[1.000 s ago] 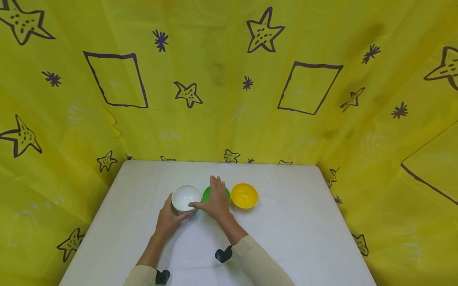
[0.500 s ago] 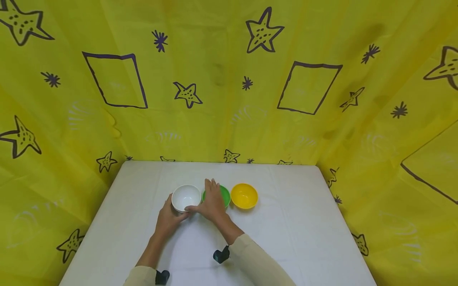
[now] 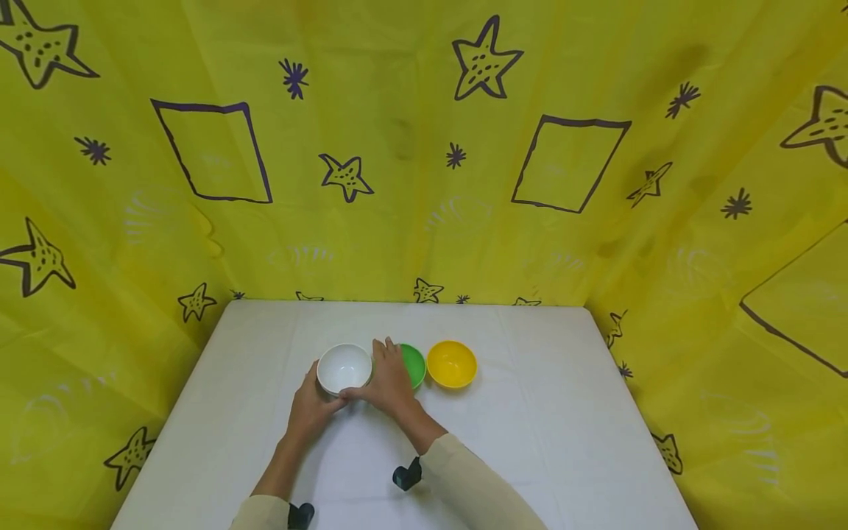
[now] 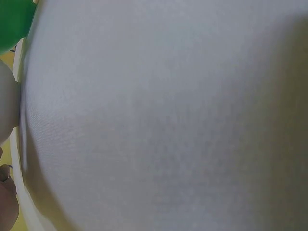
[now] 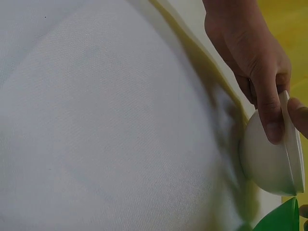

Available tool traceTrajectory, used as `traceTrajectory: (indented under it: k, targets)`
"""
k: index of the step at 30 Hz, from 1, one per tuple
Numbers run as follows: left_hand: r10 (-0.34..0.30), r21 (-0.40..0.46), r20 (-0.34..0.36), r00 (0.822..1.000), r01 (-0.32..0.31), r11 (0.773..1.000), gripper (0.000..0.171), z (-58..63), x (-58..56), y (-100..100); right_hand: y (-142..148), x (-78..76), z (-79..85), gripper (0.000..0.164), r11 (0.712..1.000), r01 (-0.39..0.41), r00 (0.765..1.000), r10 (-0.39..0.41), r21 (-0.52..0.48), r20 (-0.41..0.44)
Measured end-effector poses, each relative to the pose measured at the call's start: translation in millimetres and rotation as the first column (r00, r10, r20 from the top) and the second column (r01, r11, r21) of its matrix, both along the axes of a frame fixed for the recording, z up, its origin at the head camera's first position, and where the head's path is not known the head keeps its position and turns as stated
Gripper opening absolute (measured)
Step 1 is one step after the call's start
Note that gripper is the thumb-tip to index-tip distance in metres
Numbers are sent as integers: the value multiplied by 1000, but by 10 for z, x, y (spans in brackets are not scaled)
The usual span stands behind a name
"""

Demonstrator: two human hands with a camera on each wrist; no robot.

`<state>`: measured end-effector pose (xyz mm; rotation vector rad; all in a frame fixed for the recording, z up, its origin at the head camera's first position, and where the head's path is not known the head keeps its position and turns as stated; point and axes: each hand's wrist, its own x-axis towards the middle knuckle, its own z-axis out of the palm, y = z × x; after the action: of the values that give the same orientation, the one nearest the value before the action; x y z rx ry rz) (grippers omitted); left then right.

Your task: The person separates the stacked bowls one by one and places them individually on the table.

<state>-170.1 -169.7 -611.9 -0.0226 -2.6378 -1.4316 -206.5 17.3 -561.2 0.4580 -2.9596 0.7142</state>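
A white bowl (image 3: 344, 366) stands upright on the table, left in a row of bowls. A second rim line shows just under its lip in the right wrist view. My left hand (image 3: 311, 403) grips it from the left, thumb along the near side. From the right, my right hand (image 3: 389, 383) holds its rim, thumb at the front edge and fingers at the side facing the green bowl (image 3: 414, 366). That green bowl is partly hidden behind this hand. In the left wrist view only the edges of the white bowl (image 4: 7, 103) and green bowl (image 4: 13, 21) show.
A yellow bowl (image 3: 453, 364) stands right beside the green one. White cloth covers the table (image 3: 543, 434). Yellow curtains (image 3: 397, 221) with drawn stars and frames enclose the back and both sides. Dark wrist cameras (image 3: 407, 475) sit at the sleeves.
My right hand has moved left and slightly nearer, from over the green bowl to the white bowl's right side, uncovering more of the green bowl. My left hand has stayed on the white bowl.
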Motion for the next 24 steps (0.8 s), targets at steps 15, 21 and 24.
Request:
traceTrajectory:
  k: [15, 21, 24]
  targets:
    - [5, -21, -22, 1000, -6, 1000, 102, -32, 9, -7, -41, -25, -23, 119, 999, -48, 998, 48, 18, 33]
    - [14, -22, -36, 999, -15, 1000, 101, -35, 18, 3, -46, -42, 0, 120, 998, -54, 997, 52, 23, 53]
    - [12, -24, -42, 999, -13, 1000, 100, -36, 13, 2, -47, -51, 8, 119, 998, -54, 997, 53, 11, 64]
